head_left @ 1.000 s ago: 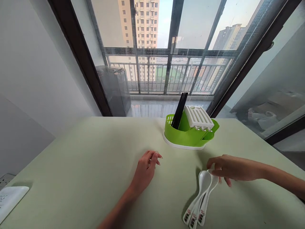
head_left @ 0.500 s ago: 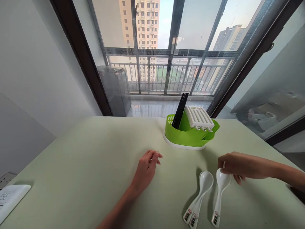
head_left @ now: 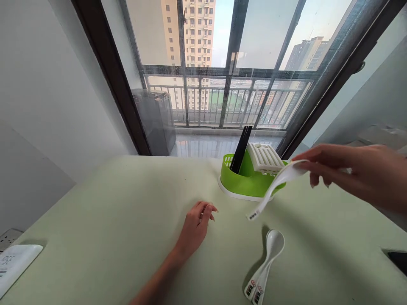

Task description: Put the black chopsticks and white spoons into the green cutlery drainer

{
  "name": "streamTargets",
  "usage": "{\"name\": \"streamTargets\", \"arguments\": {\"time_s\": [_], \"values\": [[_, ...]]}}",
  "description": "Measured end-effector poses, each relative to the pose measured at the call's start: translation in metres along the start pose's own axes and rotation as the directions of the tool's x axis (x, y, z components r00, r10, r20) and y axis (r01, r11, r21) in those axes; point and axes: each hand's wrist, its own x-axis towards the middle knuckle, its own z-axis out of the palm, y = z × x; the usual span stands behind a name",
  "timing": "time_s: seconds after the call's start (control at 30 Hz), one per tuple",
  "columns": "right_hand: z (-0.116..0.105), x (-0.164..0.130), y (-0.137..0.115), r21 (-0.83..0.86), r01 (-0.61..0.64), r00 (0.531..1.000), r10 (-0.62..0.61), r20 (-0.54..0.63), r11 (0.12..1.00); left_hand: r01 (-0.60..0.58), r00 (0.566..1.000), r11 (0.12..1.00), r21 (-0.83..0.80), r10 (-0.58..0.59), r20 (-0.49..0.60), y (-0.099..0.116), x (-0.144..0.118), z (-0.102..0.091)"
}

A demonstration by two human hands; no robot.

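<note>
While the right hand (head_left: 352, 173) pinches its bowl, the white spoon (head_left: 275, 186) slants handle-down before the green cutlery drainer (head_left: 244, 184); the left hand (head_left: 195, 226) rests loosely curled, empty.

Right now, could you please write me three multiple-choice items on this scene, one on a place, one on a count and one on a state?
1. Where do the black chopsticks stand?
A. in the green holder
B. flat on the table
C. in the left hand

2. How many white spoons lie on the table?
A. none
B. two
C. five

3. What is the state of the right hand?
A. flat on the table
B. holding a spoon in the air
C. gripping the chopsticks

Answers:
1. A, since the chopsticks rise out of the holder's left compartment.
2. B, since two stacked spoons with labelled handles lie near the front edge.
3. B, since the fingers pinch the spoon's bowl end, its handle hanging clear of the table.
</note>
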Motion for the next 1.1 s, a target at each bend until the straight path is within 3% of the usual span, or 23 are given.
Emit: {"name": "streamTargets", "arguments": {"time_s": [0.1, 0.2, 0.3, 0.4, 0.53, 0.67, 0.93, 1.1], "values": [[-0.006, 0.012, -0.013, -0.108, 0.018, 0.988, -0.034, -0.153, 0.994, 0.002, 1.0, 1.0, 0.003, -0.002, 0.0, 0.001, 0.0, 0.0], [-0.004, 0.022, -0.028, -0.203, -0.005, 0.945, -0.062, -0.32, 0.979, 0.016, 1.0, 1.0, 0.004, -0.016, 0.002, 0.003, -0.001, 0.0], [0.003, 0.032, -0.038, -0.266, -0.006, 0.917, -0.101, -0.387, 0.964, 0.032, 0.999, 0.999, -0.008, -0.032, 0.012, 0.005, -0.001, 0.001], [0.016, 0.041, -0.045, -0.343, 0.041, 0.934, -0.159, -0.321, 0.938, 0.03, 0.999, 0.999, -0.017, -0.03, 0.015, 0.005, -0.001, 0.001], [0.035, 0.05, -0.055, -0.397, 0.184, 0.968, -0.236, -0.088, 0.899, 0.028, 0.999, 1.0, -0.009, -0.027, 0.02, 0.005, -0.002, 0.001], [0.053, 0.054, -0.064, -0.397, 0.282, 0.958, -0.279, 0.068, 0.874, 0.033, 0.999, 0.999, -0.001, -0.033, 0.023, 0.004, -0.002, 0.001], [0.076, 0.05, -0.061, -0.343, 0.382, 0.923, -0.374, 0.092, 0.858, 0.041, 0.999, 0.999, 0.008, -0.041, 0.035, 0.003, -0.003, 0.002], [0.083, 0.045, -0.063, -0.38, 0.375, 0.926, -0.36, 0.113, 0.845, 0.037, 0.999, 0.999, 0.008, -0.038, 0.033, 0.003, -0.003, 0.002]]}}
